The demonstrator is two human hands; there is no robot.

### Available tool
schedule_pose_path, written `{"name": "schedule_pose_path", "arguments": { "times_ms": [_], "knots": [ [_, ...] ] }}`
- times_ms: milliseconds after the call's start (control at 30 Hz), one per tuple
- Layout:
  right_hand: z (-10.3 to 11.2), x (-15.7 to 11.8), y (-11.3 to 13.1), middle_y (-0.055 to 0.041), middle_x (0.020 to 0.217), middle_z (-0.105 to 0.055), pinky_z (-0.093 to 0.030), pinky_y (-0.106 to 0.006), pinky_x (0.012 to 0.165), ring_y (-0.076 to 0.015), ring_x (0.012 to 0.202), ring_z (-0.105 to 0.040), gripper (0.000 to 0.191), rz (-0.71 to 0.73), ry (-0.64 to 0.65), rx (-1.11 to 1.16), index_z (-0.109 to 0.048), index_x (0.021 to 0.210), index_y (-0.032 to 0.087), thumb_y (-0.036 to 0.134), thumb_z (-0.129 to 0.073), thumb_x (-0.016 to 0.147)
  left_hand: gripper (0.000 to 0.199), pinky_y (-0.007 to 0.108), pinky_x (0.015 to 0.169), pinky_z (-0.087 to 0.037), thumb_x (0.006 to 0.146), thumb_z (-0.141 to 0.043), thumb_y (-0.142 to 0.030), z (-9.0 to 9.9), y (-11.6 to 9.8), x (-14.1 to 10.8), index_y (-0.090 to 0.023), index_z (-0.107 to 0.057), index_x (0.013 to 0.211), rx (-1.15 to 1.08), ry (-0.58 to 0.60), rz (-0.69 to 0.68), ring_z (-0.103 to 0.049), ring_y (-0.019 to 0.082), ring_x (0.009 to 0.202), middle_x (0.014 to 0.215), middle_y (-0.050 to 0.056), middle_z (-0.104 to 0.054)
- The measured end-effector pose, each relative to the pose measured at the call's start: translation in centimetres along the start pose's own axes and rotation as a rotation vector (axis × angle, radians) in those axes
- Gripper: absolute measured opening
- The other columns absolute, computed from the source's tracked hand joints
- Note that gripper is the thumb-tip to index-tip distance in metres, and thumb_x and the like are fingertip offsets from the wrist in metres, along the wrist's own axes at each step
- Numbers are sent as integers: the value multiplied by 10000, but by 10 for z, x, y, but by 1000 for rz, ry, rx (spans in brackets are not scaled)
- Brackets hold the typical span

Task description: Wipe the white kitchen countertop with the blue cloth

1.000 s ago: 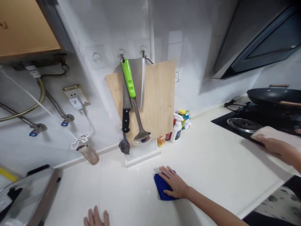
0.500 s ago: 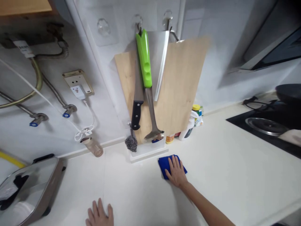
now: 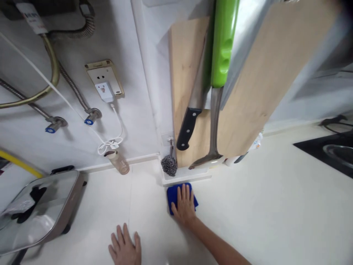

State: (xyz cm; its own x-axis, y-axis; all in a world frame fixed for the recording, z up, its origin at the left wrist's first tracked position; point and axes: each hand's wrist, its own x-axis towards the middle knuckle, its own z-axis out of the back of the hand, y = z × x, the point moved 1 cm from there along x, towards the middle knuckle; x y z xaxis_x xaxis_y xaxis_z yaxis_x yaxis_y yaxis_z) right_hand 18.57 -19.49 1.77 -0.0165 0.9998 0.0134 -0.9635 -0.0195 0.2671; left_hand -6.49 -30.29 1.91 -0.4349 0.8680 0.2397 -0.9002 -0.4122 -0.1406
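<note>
The folded dark-blue cloth [image 3: 172, 194] lies on the pale, glossy worktop [image 3: 248, 213], just beside the low white ledge [image 3: 190, 179] under the hanging light-wood board [image 3: 248, 110]; whether cloth and ledge touch is hard to tell. The right hand [image 3: 184, 207] lies on it palm down, its fingers extended and a little apart, the thumb angled out to the left. They press the cloth from above and do not close around it. The left hand [image 3: 126, 247] is near the bottom edge, fingers fanned wide, holding nothing; it seems to rest flat on the worktop.

For a cloth worked this way, even pressure through the palm and all 5 fingers should serve better than pushing with the tips, since a loose corner sticks out past the hand on the right and could fold under. Along the ledge, a stroke parallel to its front would likely reach the joint best. Care is wise overhead: the grey steel-wool scrubber [image 3: 169, 165] and black-handled knife [image 3: 189, 129] hang close by, so a low wrist looks safest.
</note>
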Motion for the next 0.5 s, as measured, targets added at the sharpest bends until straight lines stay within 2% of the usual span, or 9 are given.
{"name": "schedule_pose_path", "arguments": {
  "times_ms": [133, 200, 233, 333, 500],
  "knots": [
    [-16, -14, 71, -184, 1621, -39, 17, -624, 1191, -419, 1484, 33, 903, 405, 83, 94, -121, 1538, 71, 524, -479, 843, 593, 599, 1188, -176, 943, -288, -391, -3, 1, -2, -94, -437, 1435, 23, -67, -35, -85, 335, 1512, 1570, 180, -346],
    [-21, -5, 96, -193, 1621, -31, -21, -603, 1200, -408, 1487, 16, 900, 553, 92, 130, -127, 1538, 77, 547, -471, 852, 585, 601, 1189, -174, 942, -305, -380, -6, 3, -3, -90, -441, 1432, 29, -74, -48, -75, 337, 1513, 1569, 179, -349],
    [-22, 4, 106, -201, 1620, -35, -32, -592, 1202, -404, 1489, 5, 895, 582, 91, 134, -141, 1535, 70, 567, -454, 861, 580, 603, 1188, -176, 940, -317, -374, -7, 4, -3, -90, -444, 1430, 30, -75, -51, -73, 339, 1513, 1568, 178, -352],
    [-23, 48, 123, -218, 1617, -72, -22, -572, 1204, -391, 1490, -40, 867, 522, 74, 104, -178, 1525, 50, 583, -409, 881, 572, 609, 1184, -187, 932, -344, -366, -12, 9, -4, -96, -454, 1425, 27, -70, -46, -73, 341, 1513, 1565, 170, -361],
    [-26, 124, 128, -209, 1612, -153, 11, -552, 1197, -381, 1489, -68, 838, 260, 18, 25, -212, 1518, 45, 554, -406, 880, 587, 624, 1189, -174, 915, -349, -381, -27, 15, -5, -115, -460, 1427, 22, -40, 2, -74, 336, 1514, 1564, 151, -369]
  ]
}}
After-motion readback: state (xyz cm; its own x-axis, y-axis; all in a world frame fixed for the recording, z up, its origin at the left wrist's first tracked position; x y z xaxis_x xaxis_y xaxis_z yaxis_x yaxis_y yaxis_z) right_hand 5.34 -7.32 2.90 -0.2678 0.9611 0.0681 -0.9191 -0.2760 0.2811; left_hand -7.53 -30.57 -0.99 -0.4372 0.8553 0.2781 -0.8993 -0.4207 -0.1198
